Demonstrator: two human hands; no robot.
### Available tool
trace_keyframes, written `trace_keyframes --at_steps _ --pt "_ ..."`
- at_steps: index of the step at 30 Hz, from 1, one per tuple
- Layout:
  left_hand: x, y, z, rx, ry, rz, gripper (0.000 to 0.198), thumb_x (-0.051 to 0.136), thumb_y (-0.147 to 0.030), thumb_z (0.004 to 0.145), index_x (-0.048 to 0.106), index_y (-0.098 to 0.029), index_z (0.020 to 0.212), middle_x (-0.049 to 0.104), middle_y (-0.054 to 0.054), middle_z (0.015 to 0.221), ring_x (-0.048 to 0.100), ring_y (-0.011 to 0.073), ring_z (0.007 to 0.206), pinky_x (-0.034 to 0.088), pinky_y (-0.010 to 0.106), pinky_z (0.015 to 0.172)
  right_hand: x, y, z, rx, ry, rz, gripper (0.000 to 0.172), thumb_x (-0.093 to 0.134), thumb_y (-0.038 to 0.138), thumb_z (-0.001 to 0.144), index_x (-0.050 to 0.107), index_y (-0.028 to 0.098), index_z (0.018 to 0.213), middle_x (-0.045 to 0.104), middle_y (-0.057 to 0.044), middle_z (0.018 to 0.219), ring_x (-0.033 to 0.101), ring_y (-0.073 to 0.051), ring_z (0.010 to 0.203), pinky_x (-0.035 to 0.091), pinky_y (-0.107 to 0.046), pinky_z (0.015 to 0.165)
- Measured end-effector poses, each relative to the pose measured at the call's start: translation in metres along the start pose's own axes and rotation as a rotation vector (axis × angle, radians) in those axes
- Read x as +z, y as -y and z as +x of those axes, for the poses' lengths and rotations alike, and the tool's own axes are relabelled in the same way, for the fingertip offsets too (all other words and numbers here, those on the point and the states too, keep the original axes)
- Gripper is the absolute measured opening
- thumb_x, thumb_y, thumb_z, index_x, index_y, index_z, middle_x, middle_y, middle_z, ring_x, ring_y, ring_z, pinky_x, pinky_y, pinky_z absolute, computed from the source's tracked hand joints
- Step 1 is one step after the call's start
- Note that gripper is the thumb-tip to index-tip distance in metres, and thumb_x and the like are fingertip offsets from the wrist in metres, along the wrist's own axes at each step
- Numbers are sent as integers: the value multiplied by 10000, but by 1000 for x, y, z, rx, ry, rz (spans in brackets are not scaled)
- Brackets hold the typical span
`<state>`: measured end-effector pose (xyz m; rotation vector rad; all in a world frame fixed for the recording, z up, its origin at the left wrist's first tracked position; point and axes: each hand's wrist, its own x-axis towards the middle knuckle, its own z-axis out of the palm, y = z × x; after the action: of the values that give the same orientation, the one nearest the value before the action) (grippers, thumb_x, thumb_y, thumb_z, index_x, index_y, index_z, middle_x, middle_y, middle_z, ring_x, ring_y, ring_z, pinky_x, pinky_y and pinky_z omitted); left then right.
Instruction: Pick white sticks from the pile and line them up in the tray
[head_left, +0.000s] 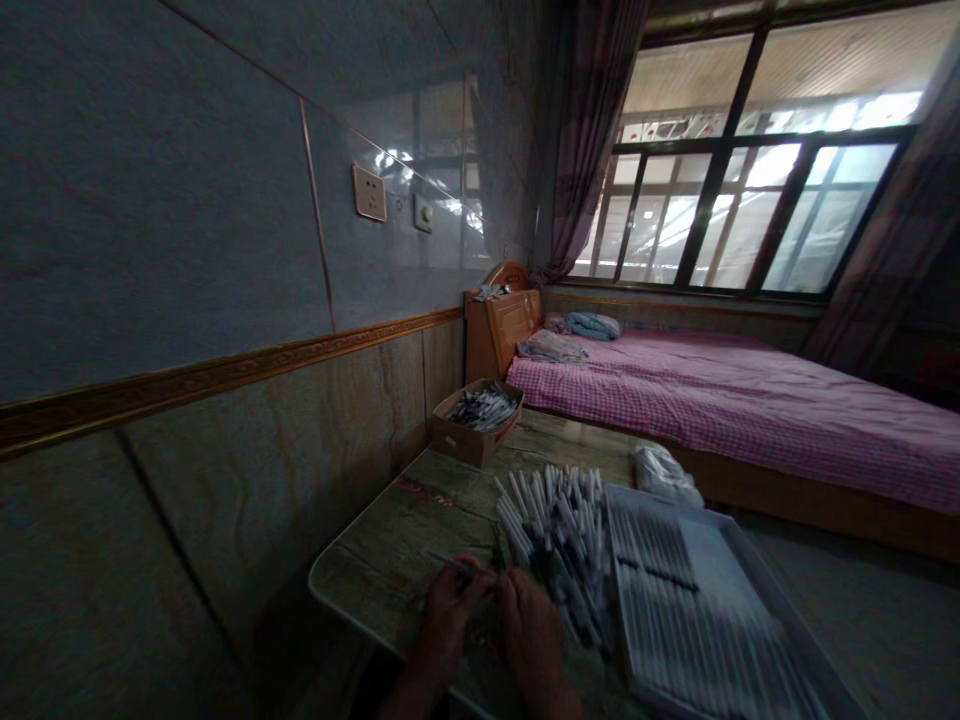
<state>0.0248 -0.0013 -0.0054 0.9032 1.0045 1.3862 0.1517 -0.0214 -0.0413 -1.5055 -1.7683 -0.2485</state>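
Both hands rest close together at the near edge of a small table [390,545]. My left hand [448,612] is closed in a pinch on a thin pen-like stick [454,562] that points left. My right hand [531,628] lies beside it with fingers curled, at the foot of a heap of white and dark pen tubes [555,530]. What the right fingers hold is hidden in the dim light.
A flat white tray [757,600] of laid-out tubes sits right of the heap. A cardboard box [474,420] of more parts stands at the table's far end, by a white bag [664,473]. A bed with a pink checked cover [735,400] lies beyond, under a window.
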Motion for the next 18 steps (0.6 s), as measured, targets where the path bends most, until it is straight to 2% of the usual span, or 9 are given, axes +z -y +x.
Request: trace_keyframes --at_steps 7,11,14,16,18 --pt "-7 9 3 20 92 55 369 852 -424 581 692 -174 800 727 34 781 688 235 802 540 327 761 -4 6 4 126 6 160 510 257 352 1043 629 228 717 641 -17 638 594 -140 573 318 -248 568" --pt "-7 6 4 44 135 46 354 831 -438 615 690 -178 809 733 40 808 692 245 852 540 342 814 -15 15 13 269 69 334 425 383 444 989 590 236 682 637 -2 638 601 -148 596 335 -237 572" --pt "-6 3 4 62 214 42 367 835 -412 613 693 -183 862 742 53 869 696 250 887 542 353 839 -34 18 23 371 102 535 365 460 469 928 570 237 670 613 18 622 577 -148 586 347 -233 561" --pt "-6 2 4 58 253 45 393 830 -392 621 687 -190 926 741 63 932 700 248 894 550 354 819 -49 15 25 487 30 639 358 478 496 900 558 235 668 579 28 609 544 -147 579 357 -235 554" --pt "-5 4 5 64 242 74 373 810 -383 642 683 -192 937 735 60 935 700 235 871 555 343 790 -63 8 21 630 -79 702 379 486 541 875 555 230 671 542 34 609 511 -147 583 366 -236 547"
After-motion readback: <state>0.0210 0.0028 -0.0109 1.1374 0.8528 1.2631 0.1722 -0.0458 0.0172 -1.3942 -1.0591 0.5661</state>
